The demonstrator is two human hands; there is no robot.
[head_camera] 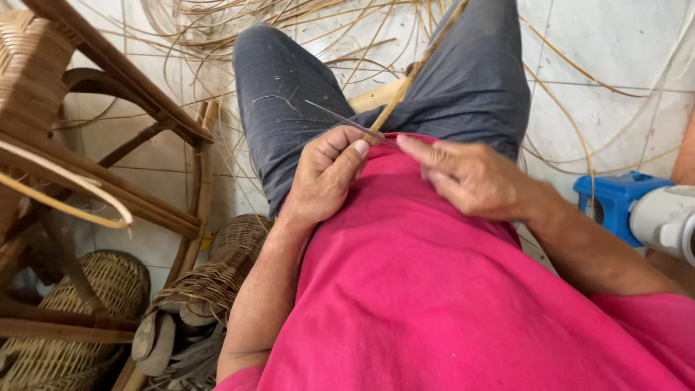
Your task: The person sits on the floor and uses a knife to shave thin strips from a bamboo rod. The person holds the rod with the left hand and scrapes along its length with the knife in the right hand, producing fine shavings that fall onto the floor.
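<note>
A: Where does the cane sit, and what has hold of it?

B: The rattan cane runs from the person's lap up toward one o'clock, lying between the knees over the grey trousers. The left hand is closed in a fist-like grip around a thin metal blade, whose tip points to ten o'clock, with the thumb pressed at the cane's near end. The right hand pinches that same near end between thumb and forefinger, its grip closed on the cane.

A: How would the cane handle?

B: It looks light and springy, stiff along its length yet likely to bend rather than snap. Its skin seems smooth, so a pinch close to the blade looks like the steadiest hold; farther out it would probably whip about.

A: Any containers around?

B: At seven o'clock a woven basket lies on the floor beside a second wicker piece; what is in either cannot be told. Loose rattan strips spread over the tiled floor at twelve o'clock, a wooden chair frame stands at ten o'clock, and a blue and white machine sits at three o'clock.
</note>
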